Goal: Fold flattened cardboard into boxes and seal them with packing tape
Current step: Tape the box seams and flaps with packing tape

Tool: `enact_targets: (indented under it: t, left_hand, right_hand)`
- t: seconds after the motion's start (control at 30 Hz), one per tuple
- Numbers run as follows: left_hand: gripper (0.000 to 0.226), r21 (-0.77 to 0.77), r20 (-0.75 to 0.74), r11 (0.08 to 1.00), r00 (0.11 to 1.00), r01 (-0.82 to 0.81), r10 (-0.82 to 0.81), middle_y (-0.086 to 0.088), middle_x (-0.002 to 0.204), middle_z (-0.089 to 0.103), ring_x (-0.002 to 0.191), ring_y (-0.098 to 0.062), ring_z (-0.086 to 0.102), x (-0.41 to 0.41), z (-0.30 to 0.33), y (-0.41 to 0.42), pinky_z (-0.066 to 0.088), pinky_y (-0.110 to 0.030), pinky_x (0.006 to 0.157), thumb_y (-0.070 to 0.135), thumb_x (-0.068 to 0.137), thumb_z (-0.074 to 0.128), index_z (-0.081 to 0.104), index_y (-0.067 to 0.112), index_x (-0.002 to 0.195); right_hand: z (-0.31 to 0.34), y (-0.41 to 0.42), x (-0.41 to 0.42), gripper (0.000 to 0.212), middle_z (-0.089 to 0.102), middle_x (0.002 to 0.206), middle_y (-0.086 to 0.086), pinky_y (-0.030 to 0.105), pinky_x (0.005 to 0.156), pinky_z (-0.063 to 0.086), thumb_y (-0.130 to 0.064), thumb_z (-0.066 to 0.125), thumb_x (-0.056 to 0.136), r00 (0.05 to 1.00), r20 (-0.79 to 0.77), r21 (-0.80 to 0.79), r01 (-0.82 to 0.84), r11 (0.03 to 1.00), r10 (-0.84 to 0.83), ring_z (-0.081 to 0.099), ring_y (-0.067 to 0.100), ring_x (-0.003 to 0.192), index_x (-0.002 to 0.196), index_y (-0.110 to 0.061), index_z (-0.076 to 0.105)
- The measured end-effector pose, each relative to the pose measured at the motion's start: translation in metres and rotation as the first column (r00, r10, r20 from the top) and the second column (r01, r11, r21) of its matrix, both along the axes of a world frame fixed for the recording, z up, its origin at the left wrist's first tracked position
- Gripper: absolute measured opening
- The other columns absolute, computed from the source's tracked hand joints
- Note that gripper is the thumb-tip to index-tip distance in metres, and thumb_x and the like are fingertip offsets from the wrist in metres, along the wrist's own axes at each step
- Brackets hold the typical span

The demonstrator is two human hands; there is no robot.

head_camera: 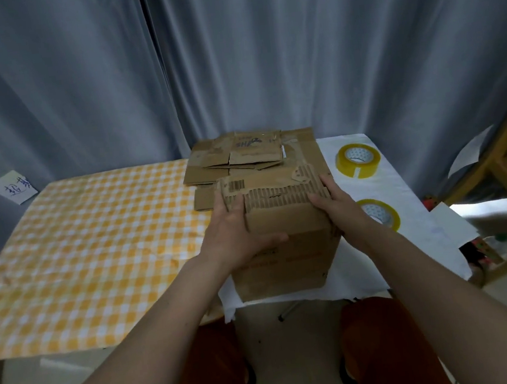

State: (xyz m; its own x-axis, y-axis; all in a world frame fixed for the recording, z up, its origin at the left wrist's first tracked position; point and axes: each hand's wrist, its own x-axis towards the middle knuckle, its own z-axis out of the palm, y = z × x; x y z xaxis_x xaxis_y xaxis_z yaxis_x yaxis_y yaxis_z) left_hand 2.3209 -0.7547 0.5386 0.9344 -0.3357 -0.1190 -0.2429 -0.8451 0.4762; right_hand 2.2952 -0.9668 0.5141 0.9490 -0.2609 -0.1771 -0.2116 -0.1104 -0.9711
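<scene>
Head view looks down on a desk (361, 280), its left part under a yellow checked cloth (89, 246) and its right part under white paper. An upright cardboard box (286, 251) stands at the near edge of the white part. Its top face is torn, with the corrugated ribs bared and a barcode label near the far left corner.

Both hands press on the box. Left hand (238, 237) lies over the top left edge with fingers straight on the torn face and the thumb reaching across the near side. Right hand (338, 204) lies flat on the top right edge, fingers straight and spread a little; neither curls round anything.

Just behind the box lies a stack of flattened cardboard (242, 158). Two rolls of yellowish packing tape rest on the right: the far roll (357, 160) well apart from the box, the near roll (381, 214) partly hidden by the right wrist.

The step in hand looks like holding the top flaps shut. Next, one hand would need to keep them down while the other fetches a roll, probably the near one.
</scene>
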Motion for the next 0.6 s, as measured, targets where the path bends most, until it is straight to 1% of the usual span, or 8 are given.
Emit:
enact_targets:
  t: [0.13, 0.23, 0.37, 0.43, 0.47, 0.53, 0.57, 0.6]
  left_hand:
    - [0.122, 0.158, 0.001, 0.987, 0.999, 0.04, -0.04, -0.007, 0.157, -0.028, 0.149, -0.026, -0.007, -0.002, -0.001, -0.002, 0.014, -0.039, 0.119, 0.084, 0.067, 0.052, -0.006, 0.022, 0.154]
    - [0.114, 0.421, 0.175, 0.906, 0.975, 0.049, -0.135, -0.017, 0.159, -0.017, 0.147, -0.031, -0.016, -0.005, -0.001, -0.012, -0.001, -0.046, 0.121, 0.087, 0.075, 0.028, -0.006, 0.012, 0.153]
    - [0.084, 0.438, 0.205, 0.844, 0.879, 0.31, -0.43, -0.007, 0.162, -0.007, 0.149, -0.027, -0.007, -0.017, -0.003, -0.05, 0.001, -0.046, 0.121, 0.069, 0.092, 0.025, -0.009, 0.023, 0.153]
    - [0.076, 0.447, 0.219, 0.832, 0.861, 0.329, -0.458, -0.004, 0.163, -0.004, 0.149, -0.031, -0.003, -0.02, -0.003, -0.066, 0.004, -0.049, 0.12, 0.066, 0.094, 0.022, -0.009, 0.029, 0.153]
    - [0.074, 0.452, 0.222, 0.834, 0.865, 0.317, -0.449, -0.005, 0.163, -0.002, 0.148, -0.033, 0.0, -0.02, -0.003, -0.072, 0.005, -0.052, 0.12, 0.067, 0.094, 0.02, -0.009, 0.031, 0.152]
    - [0.073, 0.463, 0.213, 0.838, 0.882, 0.288, -0.421, -0.007, 0.162, 0.0, 0.147, -0.038, 0.002, -0.021, -0.004, -0.081, 0.005, -0.056, 0.118, 0.068, 0.093, 0.019, -0.009, 0.035, 0.152]
    - [0.074, 0.473, 0.21, 0.838, 0.89, 0.271, -0.406, -0.008, 0.162, 0.0, 0.147, -0.04, 0.002, -0.022, -0.003, -0.085, 0.005, -0.057, 0.118, 0.068, 0.093, 0.02, -0.009, 0.035, 0.152]
    - [0.075, 0.488, 0.205, 0.835, 0.896, 0.255, -0.393, -0.009, 0.162, 0.0, 0.146, -0.041, 0.002, -0.023, -0.003, -0.089, 0.005, -0.057, 0.118, 0.068, 0.093, 0.022, -0.008, 0.034, 0.152]
  right_hand:
    - [-0.01, 0.002, 0.003, 0.062, 0.043, 0.144, -0.003, 0.043, 0.108, 0.038, -0.032, 0.055, 0.093, 0.996, 0.049, -0.081, 0.076, 0.994, -0.072, 0.043, 0.018, 0.129, 0.148, -0.027, 0.028]
    - [-0.01, 0.004, 0.006, 0.057, 0.045, 0.143, 0.0, 0.045, 0.107, 0.038, -0.028, 0.053, 0.094, 0.994, 0.074, -0.127, 0.091, 0.988, -0.082, 0.044, 0.02, 0.128, 0.147, -0.024, 0.031]
    - [-0.011, 0.004, 0.007, 0.056, 0.045, 0.143, 0.003, 0.047, 0.105, 0.04, -0.029, 0.053, 0.094, 0.993, 0.07, -0.139, 0.105, 0.985, -0.096, 0.045, 0.022, 0.127, 0.146, -0.023, 0.034]
    - [-0.011, -0.002, 0.006, 0.052, 0.045, 0.143, 0.002, 0.046, 0.105, 0.04, -0.035, 0.05, 0.094, 0.994, 0.047, -0.091, 0.107, 0.99, -0.103, 0.046, 0.022, 0.126, 0.143, -0.024, 0.039]
    - [-0.012, -0.009, 0.004, 0.048, 0.047, 0.142, 0.002, 0.044, 0.105, 0.041, -0.035, 0.048, 0.095, 0.991, 0.049, -0.052, 0.127, 0.991, -0.125, 0.047, 0.021, 0.125, 0.141, -0.022, 0.043]
    - [-0.021, -0.033, -0.006, 0.041, 0.047, 0.139, 0.003, 0.025, 0.102, 0.04, -0.023, 0.042, 0.1, 0.98, 0.031, -0.084, 0.2, 0.976, -0.198, 0.047, 0.02, 0.123, 0.14, -0.014, 0.045]
    - [-0.03, -0.048, -0.011, 0.04, 0.046, 0.137, 0.004, 0.017, 0.097, 0.037, -0.016, 0.04, 0.1, 0.972, -0.012, -0.189, 0.227, 0.955, -0.234, 0.045, 0.02, 0.124, 0.139, -0.01, 0.044]
    - [-0.043, -0.066, -0.016, 0.04, 0.044, 0.138, 0.007, 0.019, 0.097, 0.035, -0.014, 0.041, 0.1, 0.961, -0.076, -0.303, 0.231, 0.924, -0.265, 0.042, 0.023, 0.128, 0.14, -0.009, 0.043]
